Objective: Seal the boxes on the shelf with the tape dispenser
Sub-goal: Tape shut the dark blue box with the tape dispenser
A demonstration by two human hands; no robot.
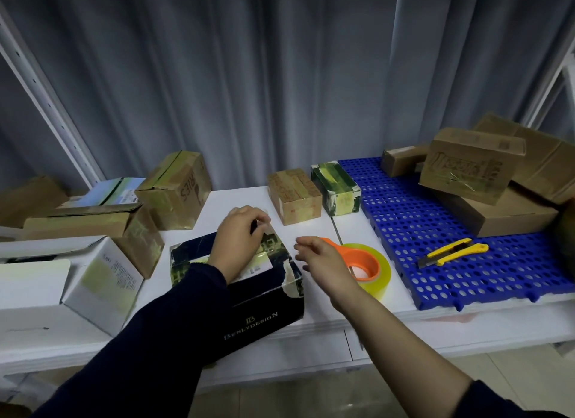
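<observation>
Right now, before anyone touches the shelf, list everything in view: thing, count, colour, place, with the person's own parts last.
dark box: one, black, front centre
tape dispenser: one, orange with a clear yellowish roll, right of the dark box
utility knife: yellow, one or two (hard to tell), on the blue mat
blue mat: one, perforated, right part of the shelf
brown boxes: about eight; left, centre and stacked right
green-and-white box: one, back centre
white boxes: two, front left
curtain: grey, behind
shelf: white
left hand: fingers curled on the dark box's top
right hand: fingers loose, over the tape dispenser
</observation>
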